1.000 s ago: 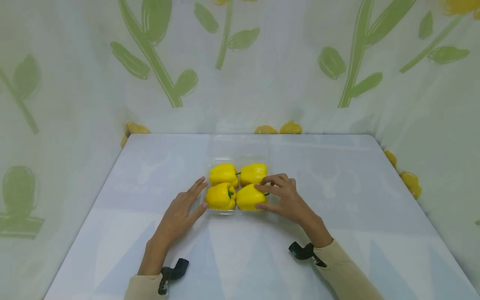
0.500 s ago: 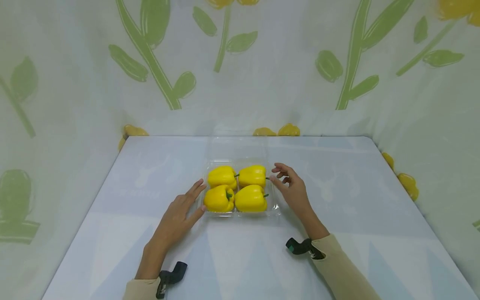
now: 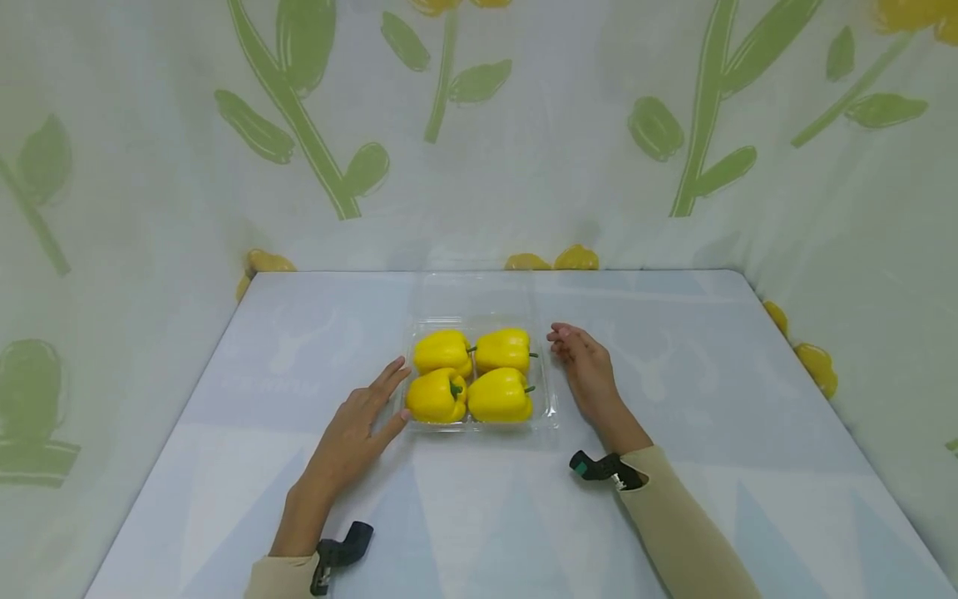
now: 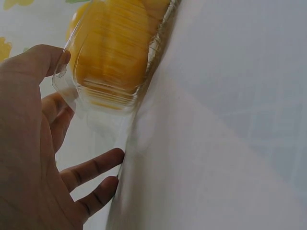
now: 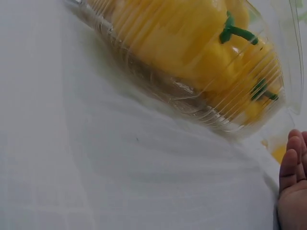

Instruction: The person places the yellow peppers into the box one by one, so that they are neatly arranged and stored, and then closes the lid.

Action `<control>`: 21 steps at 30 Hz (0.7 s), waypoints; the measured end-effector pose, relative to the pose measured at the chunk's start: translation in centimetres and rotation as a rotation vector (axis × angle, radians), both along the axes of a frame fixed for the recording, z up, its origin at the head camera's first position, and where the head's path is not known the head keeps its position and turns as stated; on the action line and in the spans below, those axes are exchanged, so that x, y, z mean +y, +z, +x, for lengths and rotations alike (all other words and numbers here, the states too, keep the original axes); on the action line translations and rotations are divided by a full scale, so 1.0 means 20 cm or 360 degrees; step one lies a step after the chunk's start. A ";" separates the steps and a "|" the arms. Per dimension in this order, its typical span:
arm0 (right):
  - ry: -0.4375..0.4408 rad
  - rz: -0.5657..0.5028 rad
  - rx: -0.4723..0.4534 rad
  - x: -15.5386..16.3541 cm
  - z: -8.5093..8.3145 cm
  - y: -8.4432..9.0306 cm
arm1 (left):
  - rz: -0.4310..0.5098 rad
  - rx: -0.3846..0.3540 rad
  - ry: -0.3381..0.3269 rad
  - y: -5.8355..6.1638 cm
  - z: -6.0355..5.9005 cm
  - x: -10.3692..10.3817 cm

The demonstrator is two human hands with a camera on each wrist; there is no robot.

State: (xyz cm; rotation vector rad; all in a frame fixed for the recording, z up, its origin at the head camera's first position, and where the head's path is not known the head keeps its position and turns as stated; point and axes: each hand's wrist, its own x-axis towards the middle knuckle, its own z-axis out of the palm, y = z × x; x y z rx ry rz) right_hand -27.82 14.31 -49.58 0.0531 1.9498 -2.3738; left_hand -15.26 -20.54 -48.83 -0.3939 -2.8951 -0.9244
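Several yellow bell peppers (image 3: 500,395) with green stems lie in two rows inside a clear plastic clamshell box (image 3: 545,408). Its transparent lid (image 3: 475,291) stands folded back on the far side. At the box's left side is my left hand (image 3: 355,433), fingers spread, with the thumb at the near left rim. The left wrist view shows that thumb (image 4: 60,60) against the rim and the other fingers extended below it. My right hand (image 3: 591,378) is just right of the box, fingers loosely bent and holding nothing. Only part of it shows in the right wrist view.
The box sits on a table (image 3: 674,383) covered in pale blue and white. A curtain (image 3: 524,183) printed with green stems and yellow flowers hangs along the back and sides. Black wrist cameras (image 3: 344,545) are strapped at both sleeves.
My right hand has left the near right pepper and moved back to the right of the box, its fingers drawing in loosely. The left hand keeps its place at the box.
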 end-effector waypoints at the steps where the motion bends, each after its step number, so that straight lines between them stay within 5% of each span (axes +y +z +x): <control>1: 0.0006 -0.0019 -0.0002 0.00 -0.01 0.00 | 0.0002 -0.0004 0.0001 0.00 0.00 0.00; 21: 0.0165 -0.0040 0.0027 -0.01 -0.19 -0.03 | 0.0014 0.0016 -0.0016 -0.02 -0.01 0.00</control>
